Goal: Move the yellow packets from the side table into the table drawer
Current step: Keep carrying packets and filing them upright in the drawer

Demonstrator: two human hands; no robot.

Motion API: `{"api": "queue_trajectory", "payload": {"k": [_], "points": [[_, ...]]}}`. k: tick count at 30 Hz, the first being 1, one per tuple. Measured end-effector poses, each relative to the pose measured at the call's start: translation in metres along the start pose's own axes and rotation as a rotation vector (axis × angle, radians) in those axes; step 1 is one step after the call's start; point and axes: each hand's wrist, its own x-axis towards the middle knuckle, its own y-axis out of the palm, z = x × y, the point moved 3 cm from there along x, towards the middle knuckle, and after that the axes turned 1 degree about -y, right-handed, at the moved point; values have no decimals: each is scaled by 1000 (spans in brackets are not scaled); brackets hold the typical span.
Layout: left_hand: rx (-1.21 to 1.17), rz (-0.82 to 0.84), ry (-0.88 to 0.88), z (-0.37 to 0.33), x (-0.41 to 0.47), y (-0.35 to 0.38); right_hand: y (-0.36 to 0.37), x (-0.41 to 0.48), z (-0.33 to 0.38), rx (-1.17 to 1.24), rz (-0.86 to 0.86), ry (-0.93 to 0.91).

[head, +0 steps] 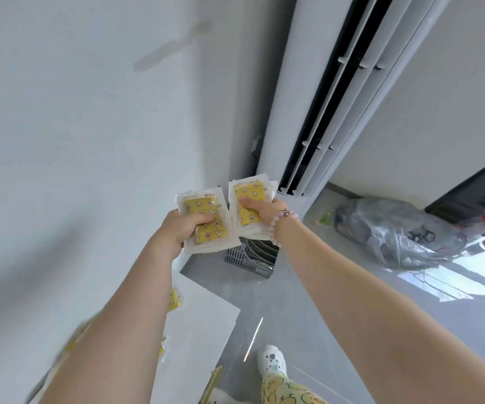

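Head view shows both arms stretched out ahead of me, each carrying a share of the load. My left hand (178,228) grips a stack of yellow packets (202,207), thumb curled across the printed face, the other fingers hidden behind. My right hand (260,211) pinches a second stack (250,192) the same way, with a beaded bracelet (282,221) on its wrist. The two stacks sit side by side, edges touching or very nearly so. They are held up in the air before the white wall (89,141) and the tall air conditioner (337,97), above a grey basket (247,259) on the floor. At lower left is the white bench (206,310), where a few loose packets (174,300) lie beside my left forearm, too blurred to count. I read this as the carrying step: packets lifted off the bench, not yet put away. The drawer is nowhere in view, so I cannot tell whether it is open. The next move calls for turning until the drawer comes into sight. With both hands full, a closed drawer would mean merging the stacks into one hand first. The wrappers look slick, and the right stack already fans out, so I would keep the grip firm. The loose packets will likely need another trip.
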Motion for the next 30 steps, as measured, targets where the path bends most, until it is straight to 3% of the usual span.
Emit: {"api": "queue_trajectory", "payload": {"k": [7,14,30], "points": [[137,158,40,-27,4,89,-87,-2,-24,200,-93,44],[309,333,40,-36,0,226,-211,-17,-62,352,-209,77],[622,808,-69,36,-88,571,-495,-102,-225,768,-641,92]]}}
